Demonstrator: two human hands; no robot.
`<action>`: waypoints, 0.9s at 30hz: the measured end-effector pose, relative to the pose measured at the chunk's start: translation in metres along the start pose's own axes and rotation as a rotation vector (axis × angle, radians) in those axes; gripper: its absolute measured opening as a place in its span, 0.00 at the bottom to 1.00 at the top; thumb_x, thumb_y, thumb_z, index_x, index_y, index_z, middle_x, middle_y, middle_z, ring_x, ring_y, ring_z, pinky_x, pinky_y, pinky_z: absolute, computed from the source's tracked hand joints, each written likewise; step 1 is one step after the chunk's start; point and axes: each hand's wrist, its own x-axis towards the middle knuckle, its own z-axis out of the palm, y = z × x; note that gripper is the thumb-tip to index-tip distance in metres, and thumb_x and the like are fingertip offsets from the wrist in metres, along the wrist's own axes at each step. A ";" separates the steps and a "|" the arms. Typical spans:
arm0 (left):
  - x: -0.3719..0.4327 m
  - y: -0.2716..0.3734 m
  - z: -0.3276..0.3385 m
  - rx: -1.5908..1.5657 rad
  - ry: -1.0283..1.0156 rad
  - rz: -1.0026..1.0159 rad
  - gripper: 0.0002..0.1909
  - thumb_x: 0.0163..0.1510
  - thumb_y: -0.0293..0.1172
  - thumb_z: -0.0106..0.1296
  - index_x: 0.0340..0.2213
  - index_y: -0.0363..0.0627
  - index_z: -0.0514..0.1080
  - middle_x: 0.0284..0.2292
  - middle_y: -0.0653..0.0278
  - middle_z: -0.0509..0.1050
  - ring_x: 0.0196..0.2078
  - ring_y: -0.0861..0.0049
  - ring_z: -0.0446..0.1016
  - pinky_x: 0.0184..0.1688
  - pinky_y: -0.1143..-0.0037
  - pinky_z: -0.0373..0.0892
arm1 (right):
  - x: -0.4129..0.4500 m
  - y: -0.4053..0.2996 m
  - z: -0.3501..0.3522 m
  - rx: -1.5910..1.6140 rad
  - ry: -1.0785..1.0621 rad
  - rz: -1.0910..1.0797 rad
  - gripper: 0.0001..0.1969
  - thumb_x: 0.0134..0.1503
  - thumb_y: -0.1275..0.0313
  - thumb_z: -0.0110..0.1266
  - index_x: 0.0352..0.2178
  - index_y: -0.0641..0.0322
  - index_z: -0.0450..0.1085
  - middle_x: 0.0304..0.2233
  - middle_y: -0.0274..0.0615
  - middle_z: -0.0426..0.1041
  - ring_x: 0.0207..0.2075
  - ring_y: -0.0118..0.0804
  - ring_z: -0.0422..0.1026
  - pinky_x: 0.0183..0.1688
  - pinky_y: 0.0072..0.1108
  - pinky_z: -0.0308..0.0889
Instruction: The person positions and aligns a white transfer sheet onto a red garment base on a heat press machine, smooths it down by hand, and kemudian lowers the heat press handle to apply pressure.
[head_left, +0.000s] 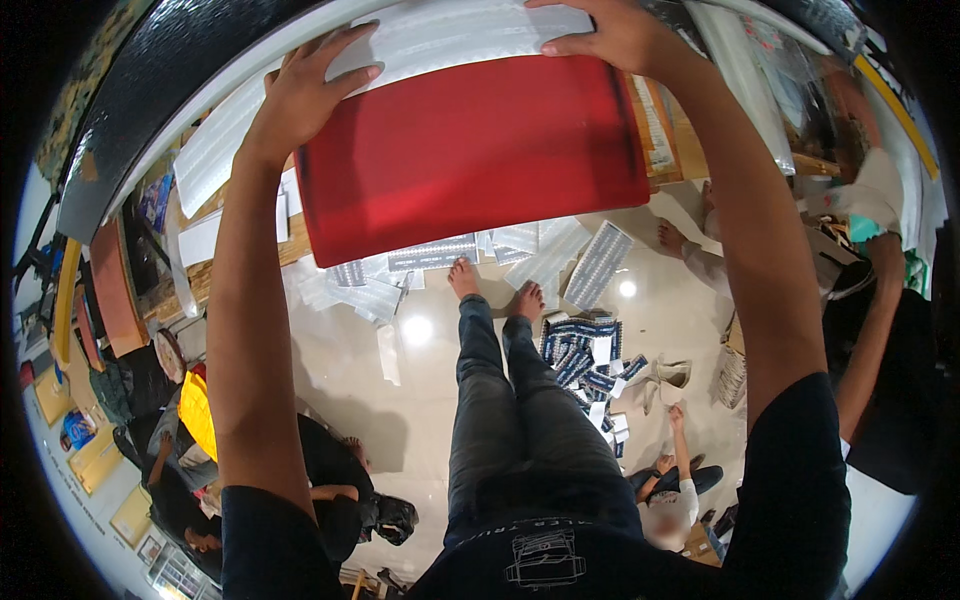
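Note:
A red panel (472, 157) with rounded corners spans the space before me. Across its far part lies a whitish patterned sheet (465, 30). My left hand (307, 86) is spread at the left end, its thumb and fingertips touching the sheet. At the other end my right hand (607, 37) rests with fingers apart, thumb close to the line where sheet meets red surface. Neither hand appears to grip anything. The sheet's far edge runs beneath a pale rim, so part of it is hidden.
A large black machine part (135, 112) arches overhead. Printed sheets (420, 255) litter the floor around my feet, beside a pile of blue-and-white pieces (585, 352). One person (667, 502) sits on the floor at lower right; others are at both sides. A transparent roll (742, 82) lies at right.

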 end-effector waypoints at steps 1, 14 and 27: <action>0.000 -0.001 -0.008 -0.043 -0.049 0.005 0.32 0.62 0.60 0.54 0.66 0.77 0.66 0.70 0.61 0.60 0.75 0.60 0.54 0.73 0.50 0.52 | 0.001 0.002 -0.001 -0.018 0.010 -0.018 0.38 0.55 0.51 0.68 0.62 0.60 0.69 0.63 0.61 0.69 0.65 0.61 0.66 0.70 0.38 0.57; 0.000 -0.027 -0.002 -0.226 -0.081 0.071 0.31 0.61 0.56 0.58 0.64 0.72 0.70 0.71 0.66 0.61 0.75 0.60 0.53 0.76 0.55 0.51 | 0.000 -0.011 0.008 -0.046 0.073 0.043 0.32 0.56 0.47 0.66 0.54 0.58 0.77 0.55 0.54 0.78 0.57 0.56 0.75 0.62 0.39 0.66; 0.011 -0.006 -0.002 0.119 0.139 0.200 0.34 0.57 0.56 0.62 0.60 0.54 0.73 0.65 0.55 0.68 0.68 0.53 0.65 0.70 0.59 0.61 | 0.017 -0.070 0.007 -0.093 -0.074 0.266 0.34 0.63 0.42 0.54 0.58 0.58 0.74 0.62 0.54 0.72 0.65 0.58 0.67 0.71 0.38 0.54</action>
